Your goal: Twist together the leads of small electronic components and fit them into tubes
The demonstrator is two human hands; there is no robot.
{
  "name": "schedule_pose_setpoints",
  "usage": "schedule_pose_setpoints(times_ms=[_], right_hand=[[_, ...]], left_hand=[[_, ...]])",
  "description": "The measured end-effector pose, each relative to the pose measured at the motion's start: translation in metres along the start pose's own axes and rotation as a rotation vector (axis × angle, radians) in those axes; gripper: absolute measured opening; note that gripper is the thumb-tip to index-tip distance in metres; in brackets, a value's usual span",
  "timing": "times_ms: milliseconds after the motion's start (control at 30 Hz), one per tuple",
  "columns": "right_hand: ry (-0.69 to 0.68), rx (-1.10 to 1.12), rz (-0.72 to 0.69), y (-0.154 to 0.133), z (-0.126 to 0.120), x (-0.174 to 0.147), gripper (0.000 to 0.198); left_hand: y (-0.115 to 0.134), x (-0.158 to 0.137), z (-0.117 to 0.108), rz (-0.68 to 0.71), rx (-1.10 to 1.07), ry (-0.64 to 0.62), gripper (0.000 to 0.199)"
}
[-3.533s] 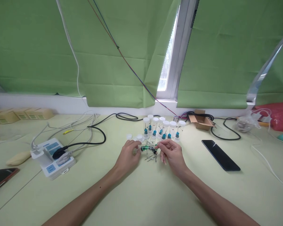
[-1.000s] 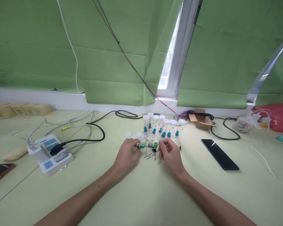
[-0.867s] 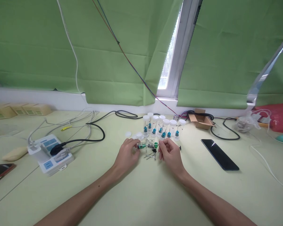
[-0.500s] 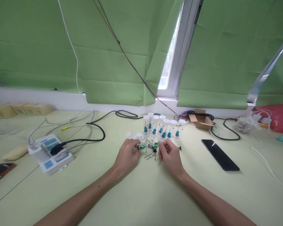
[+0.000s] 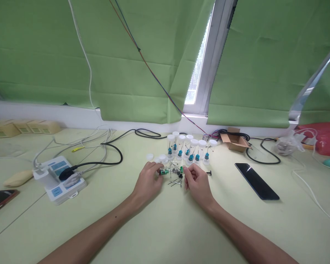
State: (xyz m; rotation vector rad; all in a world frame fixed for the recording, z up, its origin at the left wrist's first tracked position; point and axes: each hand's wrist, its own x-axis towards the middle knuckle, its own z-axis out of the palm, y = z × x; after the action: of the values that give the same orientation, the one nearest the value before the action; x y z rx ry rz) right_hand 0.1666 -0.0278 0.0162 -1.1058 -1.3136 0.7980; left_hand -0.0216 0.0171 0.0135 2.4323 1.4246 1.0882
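Observation:
My left hand [image 5: 148,180] is closed, with thumb and fingertips pinching a small green-and-black cylindrical part [image 5: 164,172]. Facing it, my right hand [image 5: 198,183] pinches a small bright green piece [image 5: 181,169]. A black T-shaped end [image 5: 209,172] pokes out to the right behind that hand; whether it joins the green piece is hidden. Loose silver pins [image 5: 175,183] and small black parts [image 5: 180,176] lie between and below the fingertips. Just behind stand several clear vials [image 5: 191,154] with white caps and teal parts inside.
White round caps [image 5: 162,158] lie left of the vials. A power strip [image 5: 59,179] with plugs and cables sits at the left. On the right are a black phone [image 5: 256,181] and an open cardboard box [image 5: 234,141]. A black cable [image 5: 148,135] runs along the back.
My right hand has shifted slightly left, bringing its green piece a little nearer the part in my left hand. Both hands keep their pinch.

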Motion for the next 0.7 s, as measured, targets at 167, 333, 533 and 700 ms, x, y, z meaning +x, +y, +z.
schedule_pose_setpoints(times_ms=[167, 333, 533, 700], right_hand=[[-0.01, -0.013, -0.006, 0.0013, -0.0001, 0.0001, 0.039], [-0.025, -0.027, -0.008, 0.0029, 0.0008, -0.0005, 0.037], [-0.041, 0.002, 0.004, 0.005, 0.0013, 0.0005, 0.038], [-0.079, 0.069, 0.036, 0.0079, 0.0007, 0.0022, 0.038]], left_hand=[[0.0008, 0.0, -0.0009, -0.007, -0.001, -0.008, 0.031], [0.0021, 0.0, -0.0018, -0.012, 0.003, -0.017, 0.031], [0.0028, 0.0003, -0.002, -0.015, 0.0, -0.018, 0.03], [0.0012, 0.0003, -0.0011, -0.014, -0.005, -0.012, 0.03]])
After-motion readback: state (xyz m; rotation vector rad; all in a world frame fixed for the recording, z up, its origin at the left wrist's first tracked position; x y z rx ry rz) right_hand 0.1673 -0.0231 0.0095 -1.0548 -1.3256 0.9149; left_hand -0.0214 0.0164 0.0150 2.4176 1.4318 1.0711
